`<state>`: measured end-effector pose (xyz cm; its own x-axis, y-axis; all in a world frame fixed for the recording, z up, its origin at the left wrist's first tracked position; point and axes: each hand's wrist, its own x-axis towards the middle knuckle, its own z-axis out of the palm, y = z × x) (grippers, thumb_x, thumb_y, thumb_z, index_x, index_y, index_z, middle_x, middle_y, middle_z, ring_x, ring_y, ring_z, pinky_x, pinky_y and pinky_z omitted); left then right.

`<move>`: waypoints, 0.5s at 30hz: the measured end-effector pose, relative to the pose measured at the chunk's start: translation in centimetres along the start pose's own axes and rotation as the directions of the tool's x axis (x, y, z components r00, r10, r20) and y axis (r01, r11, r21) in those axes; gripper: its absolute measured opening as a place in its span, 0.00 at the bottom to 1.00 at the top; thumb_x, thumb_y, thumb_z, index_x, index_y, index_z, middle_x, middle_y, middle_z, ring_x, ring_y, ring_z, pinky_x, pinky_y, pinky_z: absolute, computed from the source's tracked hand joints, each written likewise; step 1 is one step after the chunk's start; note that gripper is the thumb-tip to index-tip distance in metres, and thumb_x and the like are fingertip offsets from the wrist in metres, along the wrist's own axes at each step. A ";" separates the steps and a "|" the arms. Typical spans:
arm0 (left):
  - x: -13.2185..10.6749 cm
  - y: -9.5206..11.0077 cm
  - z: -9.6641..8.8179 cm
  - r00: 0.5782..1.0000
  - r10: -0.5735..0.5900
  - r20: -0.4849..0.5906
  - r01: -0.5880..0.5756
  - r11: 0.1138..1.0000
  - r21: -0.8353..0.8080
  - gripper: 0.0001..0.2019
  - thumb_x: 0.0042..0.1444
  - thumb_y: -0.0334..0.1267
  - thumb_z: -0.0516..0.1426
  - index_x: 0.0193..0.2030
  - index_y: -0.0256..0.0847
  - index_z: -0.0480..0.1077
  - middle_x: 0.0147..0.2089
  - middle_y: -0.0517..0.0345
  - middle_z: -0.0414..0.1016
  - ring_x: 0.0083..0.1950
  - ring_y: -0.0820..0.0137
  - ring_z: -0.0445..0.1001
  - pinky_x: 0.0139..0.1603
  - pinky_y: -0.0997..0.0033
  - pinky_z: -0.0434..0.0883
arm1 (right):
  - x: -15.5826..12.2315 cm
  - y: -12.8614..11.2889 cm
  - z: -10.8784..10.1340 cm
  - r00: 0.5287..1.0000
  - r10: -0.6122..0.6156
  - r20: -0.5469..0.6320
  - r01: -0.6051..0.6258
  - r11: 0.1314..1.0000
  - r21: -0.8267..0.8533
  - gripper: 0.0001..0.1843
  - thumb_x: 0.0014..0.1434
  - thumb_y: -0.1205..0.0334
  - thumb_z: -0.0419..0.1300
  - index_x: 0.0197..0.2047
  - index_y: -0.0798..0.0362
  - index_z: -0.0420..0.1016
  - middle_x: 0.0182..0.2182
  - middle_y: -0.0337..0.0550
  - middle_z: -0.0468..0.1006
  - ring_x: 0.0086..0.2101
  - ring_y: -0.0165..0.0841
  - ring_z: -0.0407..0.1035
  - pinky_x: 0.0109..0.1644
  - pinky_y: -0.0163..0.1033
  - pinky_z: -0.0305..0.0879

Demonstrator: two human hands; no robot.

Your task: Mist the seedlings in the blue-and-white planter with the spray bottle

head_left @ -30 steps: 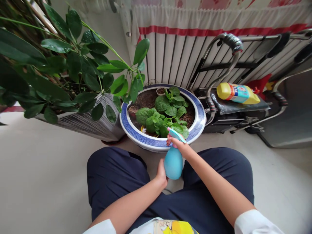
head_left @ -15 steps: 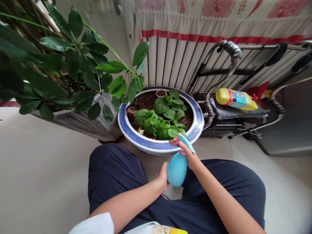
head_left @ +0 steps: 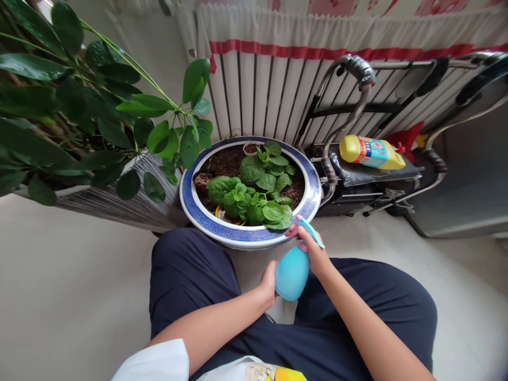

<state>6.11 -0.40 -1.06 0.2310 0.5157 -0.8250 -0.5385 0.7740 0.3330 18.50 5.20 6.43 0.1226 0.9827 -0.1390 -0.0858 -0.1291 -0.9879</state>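
A light blue spray bottle (head_left: 292, 272) with a pink collar and a blue-and-pink trigger head is between my hands, its nozzle toward the plants. My right hand (head_left: 313, 247) is wrapped round the neck, with fingers at the trigger. Against the bottle's lower left side, my left hand (head_left: 269, 283) supports the body; its fingertips are hidden behind it. Just beyond the nozzle stands a round blue-and-white pot (head_left: 222, 231). Leafy green plants (head_left: 254, 196) grow in its dark soil (head_left: 226, 163), and a small white cup (head_left: 250, 148) sits at the back.
A tall potted plant (head_left: 119, 132) leans in from the left. Behind the pot is a white slatted radiator (head_left: 257, 95) under a red-trimmed cloth. To the right, a metal walker frame (head_left: 331, 143) surrounds a yellow bottle (head_left: 371, 152) lying on a dark box.
The view has shifted, so the pot and plants appear further left. My hands and the spray bottle sit slightly further right in the picture, with the same grip.
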 end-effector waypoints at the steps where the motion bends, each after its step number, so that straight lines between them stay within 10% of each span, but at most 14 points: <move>1: 0.1 0.0 0.2 1.000 -0.013 -0.019 0.013 1.000 0.012 0.12 0.57 0.43 0.56 0.30 0.36 0.72 0.26 0.54 0.73 0.29 0.66 0.72 0.36 0.69 0.69 | 0.0 -0.2 -0.1 1.000 -0.006 0.018 0.006 1.000 0.006 0.18 0.57 0.44 0.62 0.40 0.50 0.79 0.37 0.45 0.81 0.42 0.40 0.74 0.52 0.44 0.66; 15: -1.5 0.1 -1.1 0.994 -0.052 -0.096 0.052 0.999 -0.005 0.17 0.61 0.46 0.50 0.42 0.36 0.75 0.39 0.48 0.80 0.43 0.62 0.78 0.47 0.66 0.72 | -0.1 -0.4 1.6 0.980 -0.075 0.182 0.088 0.994 -0.065 0.17 0.60 0.45 0.59 0.30 0.50 0.76 0.29 0.41 0.77 0.34 0.36 0.71 0.50 0.44 0.66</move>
<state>4.81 -1.53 -0.30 0.1798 0.4369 -0.8814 -0.5295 0.7981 0.2876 16.91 5.37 6.94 -0.0537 0.9973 -0.0501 -0.0098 -0.0507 -0.9987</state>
